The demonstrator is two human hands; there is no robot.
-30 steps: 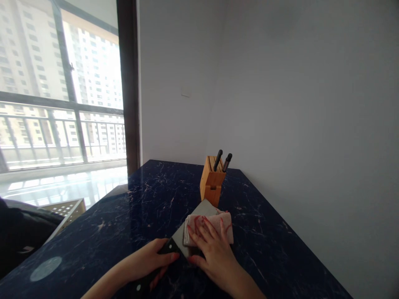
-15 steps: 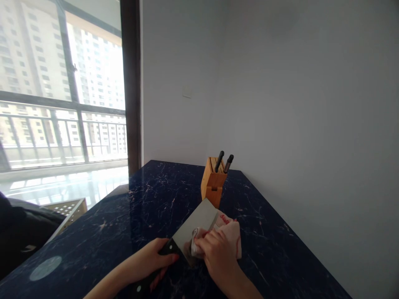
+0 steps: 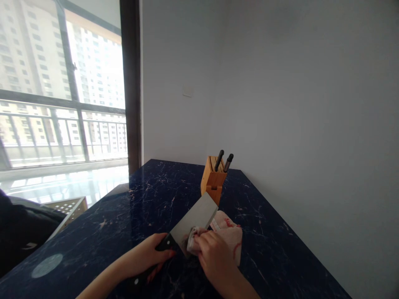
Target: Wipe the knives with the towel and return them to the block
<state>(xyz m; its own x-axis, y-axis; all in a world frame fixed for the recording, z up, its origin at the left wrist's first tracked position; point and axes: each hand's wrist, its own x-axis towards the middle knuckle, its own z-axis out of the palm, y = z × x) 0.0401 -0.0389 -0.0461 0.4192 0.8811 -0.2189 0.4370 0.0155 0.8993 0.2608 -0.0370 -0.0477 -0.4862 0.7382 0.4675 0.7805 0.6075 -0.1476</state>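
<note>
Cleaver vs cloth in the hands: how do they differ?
The cleaver is rigid steel with a black handle; the cloth is soft, pale and red-marked. The left hand grips the cleaver's handle; the right hand bunches the cloth. The cleaver is raised at a tilt; the cloth is crumpled. They touch: cloth against blade.

My left hand (image 3: pixel 143 254) holds the black handle of a big steel cleaver (image 3: pixel 193 220) tight. My right hand (image 3: pixel 216 259) pinches a soft white cloth (image 3: pixel 227 232) with red marks onto the blade. The rest of the cloth lies on the dark blue stone bench (image 3: pixel 93 236). Just past the blade stands a wood knife block (image 3: pixel 212 180) with two black knife handles (image 3: pixel 219 160) sticking up. A big window (image 3: pixel 62 83) is off to my left.
</note>
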